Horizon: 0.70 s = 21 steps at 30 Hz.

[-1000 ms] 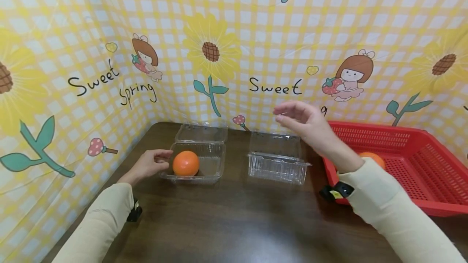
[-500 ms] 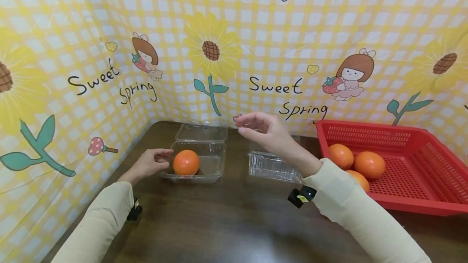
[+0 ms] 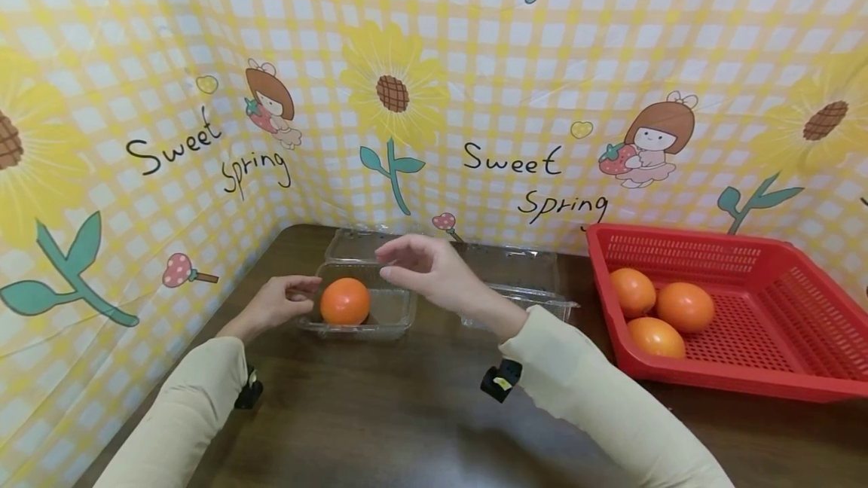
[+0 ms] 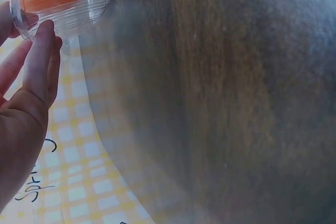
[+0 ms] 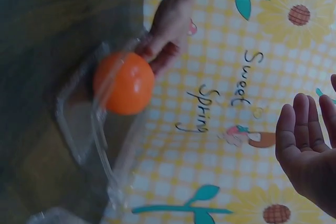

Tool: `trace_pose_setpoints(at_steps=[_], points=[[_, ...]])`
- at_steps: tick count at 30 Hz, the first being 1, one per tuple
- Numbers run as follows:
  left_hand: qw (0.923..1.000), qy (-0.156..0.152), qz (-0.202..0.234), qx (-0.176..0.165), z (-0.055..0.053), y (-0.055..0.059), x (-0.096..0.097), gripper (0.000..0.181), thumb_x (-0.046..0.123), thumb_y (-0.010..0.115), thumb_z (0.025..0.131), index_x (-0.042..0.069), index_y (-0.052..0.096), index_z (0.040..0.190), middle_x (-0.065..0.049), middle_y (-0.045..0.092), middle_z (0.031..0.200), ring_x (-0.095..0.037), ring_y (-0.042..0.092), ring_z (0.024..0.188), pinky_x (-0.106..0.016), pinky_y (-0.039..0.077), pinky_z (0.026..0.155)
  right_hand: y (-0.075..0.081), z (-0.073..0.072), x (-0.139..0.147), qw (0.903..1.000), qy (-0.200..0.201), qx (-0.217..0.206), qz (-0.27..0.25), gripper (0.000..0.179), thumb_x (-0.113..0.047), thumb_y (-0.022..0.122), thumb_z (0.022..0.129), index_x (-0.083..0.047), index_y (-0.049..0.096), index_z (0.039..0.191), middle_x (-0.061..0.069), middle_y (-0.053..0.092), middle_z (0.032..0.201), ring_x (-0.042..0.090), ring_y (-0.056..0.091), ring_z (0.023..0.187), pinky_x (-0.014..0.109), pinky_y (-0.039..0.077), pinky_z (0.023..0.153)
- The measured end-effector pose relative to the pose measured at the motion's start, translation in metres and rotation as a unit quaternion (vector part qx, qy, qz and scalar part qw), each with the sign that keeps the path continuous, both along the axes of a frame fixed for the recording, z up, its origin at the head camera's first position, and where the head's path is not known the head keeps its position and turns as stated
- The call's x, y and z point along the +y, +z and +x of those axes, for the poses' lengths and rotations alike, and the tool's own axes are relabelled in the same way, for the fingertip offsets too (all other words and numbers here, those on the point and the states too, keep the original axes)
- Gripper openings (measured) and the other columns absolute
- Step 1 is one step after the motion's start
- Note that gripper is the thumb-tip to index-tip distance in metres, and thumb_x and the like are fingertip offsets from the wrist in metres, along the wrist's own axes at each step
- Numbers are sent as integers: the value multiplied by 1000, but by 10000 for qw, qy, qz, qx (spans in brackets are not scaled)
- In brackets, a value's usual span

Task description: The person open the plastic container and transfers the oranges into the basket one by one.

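Note:
An orange (image 3: 346,302) sits in the left part of a clear plastic container (image 3: 396,326), whose lid is folded back. My left hand (image 3: 278,303) is at the container's left rim; in the left wrist view its fingers (image 4: 39,61) pinch that rim from both sides. Above the container's right side hovers my right hand (image 3: 434,273), fingers loosely curved and holding nothing. The right wrist view has the right palm (image 5: 310,156) bare, apart from the orange (image 5: 125,83). Part of the container's right side is hidden behind the right hand.
A second clear container (image 3: 522,269) with its lid back stands to the right, partly covered by my right forearm. Farther right is a red perforated basket (image 3: 746,379) with three oranges (image 3: 685,307) at its left end. A checked cloth (image 3: 502,81) hangs behind the table.
My right hand has moved left and down from near the red basket, past the second container, to the container with the orange. The left hand stays at the rim.

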<state>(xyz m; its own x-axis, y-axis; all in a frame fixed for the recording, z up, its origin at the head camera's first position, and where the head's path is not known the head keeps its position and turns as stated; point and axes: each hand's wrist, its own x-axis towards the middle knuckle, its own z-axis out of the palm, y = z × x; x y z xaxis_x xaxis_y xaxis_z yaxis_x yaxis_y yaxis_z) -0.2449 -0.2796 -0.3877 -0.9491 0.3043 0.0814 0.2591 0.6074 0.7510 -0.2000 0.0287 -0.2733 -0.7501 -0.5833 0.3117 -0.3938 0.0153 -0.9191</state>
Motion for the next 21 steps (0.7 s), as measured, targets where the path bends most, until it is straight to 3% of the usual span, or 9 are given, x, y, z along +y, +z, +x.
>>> trace_pose_setpoints(at_steps=[6, 16, 21], points=[[10000, -5, 49, -53, 2, 2, 0, 44, 0, 59, 80, -13, 46, 120, -30, 51, 113, -36, 55, 94, -36, 50, 72, -17, -6, -20, 9998, 6, -204, -89, 26, -8, 58, 85, 1, 56, 110, 15, 57, 108, 15, 55, 93, 27, 48, 77], [10000, 58, -2, 42, 1, 0, -1, 43, -1, 60, 79, -13, 47, 119, -30, 52, 111, -36, 56, 92, -35, 51, 71, -31, -4, -41, 9966, -517, -622, 123, 26, -4, 58, 84, 5, 57, 108, 19, 58, 107, 26, 54, 97, 22, 45, 79], [10000, 46, -21, 71, 0, 0, 1, 43, -1, 60, 79, -13, 47, 119, -30, 53, 111, -36, 57, 91, -36, 51, 71, -52, -19, -50, 9948, -685, -739, 169, 27, -7, 60, 83, 1, 58, 109, 18, 58, 109, 24, 54, 98, 24, 45, 79]])
